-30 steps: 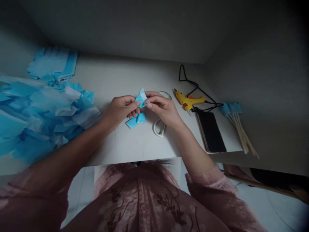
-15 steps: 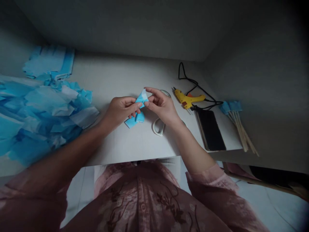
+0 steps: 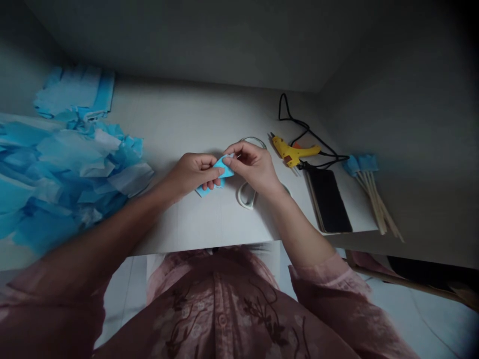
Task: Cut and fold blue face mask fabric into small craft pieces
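Note:
Between my two hands is a small piece of blue paper [image 3: 225, 167], folded over on itself. My left hand [image 3: 192, 172] pinches its left side between thumb and fingers. At the upper right edge, my right hand [image 3: 256, 164] grips the same paper with thumb and index finger. Another blue folded piece [image 3: 205, 191] lies on the table just below my left fingers, partly hidden by them. Scissors with white handles [image 3: 245, 197] rest under my right hand and wrist, mostly covered. A round, clear-looking ring [image 3: 256, 141] shows behind my right knuckles; I cannot tell what it is.
A heap of crumpled blue paper [image 3: 75, 179] covers the table's left, with a folded stack [image 3: 80, 92] behind it. To the right are a yellow glue gun [image 3: 295, 151] with black cord [image 3: 307, 128], a dark phone [image 3: 328, 202] and several blue-tipped sticks [image 3: 370, 192].
The upright corner of the blue paper has been folded down. My right fingers have come lower and closer to my left thumb.

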Demonstrator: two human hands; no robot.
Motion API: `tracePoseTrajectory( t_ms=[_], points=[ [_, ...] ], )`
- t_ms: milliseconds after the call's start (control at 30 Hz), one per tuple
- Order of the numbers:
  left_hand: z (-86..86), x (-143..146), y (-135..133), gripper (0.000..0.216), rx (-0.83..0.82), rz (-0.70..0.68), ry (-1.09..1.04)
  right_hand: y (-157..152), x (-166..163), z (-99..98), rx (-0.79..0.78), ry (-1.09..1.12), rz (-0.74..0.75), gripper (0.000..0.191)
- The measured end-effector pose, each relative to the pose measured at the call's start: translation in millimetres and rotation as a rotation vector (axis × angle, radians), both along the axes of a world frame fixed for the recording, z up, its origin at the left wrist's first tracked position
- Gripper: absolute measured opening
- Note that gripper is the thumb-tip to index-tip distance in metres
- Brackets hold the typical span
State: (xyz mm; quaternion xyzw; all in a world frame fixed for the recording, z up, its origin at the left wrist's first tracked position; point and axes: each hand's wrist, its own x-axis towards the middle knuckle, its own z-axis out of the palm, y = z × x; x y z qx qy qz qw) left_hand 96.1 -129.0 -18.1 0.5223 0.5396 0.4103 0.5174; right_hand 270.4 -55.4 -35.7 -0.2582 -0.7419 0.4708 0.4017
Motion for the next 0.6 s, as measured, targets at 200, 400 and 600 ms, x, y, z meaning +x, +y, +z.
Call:
tracePoseTrajectory(
  t_ms=[200,400,600],
  points=[
    [-2.6,-2.7,0.6,0.017,0.005,-0.016,-0.123,-2.2,2.2,5.6,0.406,-0.008,-0.028,0.009],
    [0.5,-1.3,0.1,0.018,-0.009,0.012,-0.213,1.1,3.8,2.8,0.566,-0.048,-0.036,0.018],
    [-0.9,-1.5,-0.4,0.025,-0.009,-0.004,-0.243,1.6,3.5,1.9,0.541,-0.062,-0.037,0.018]
  ],
)
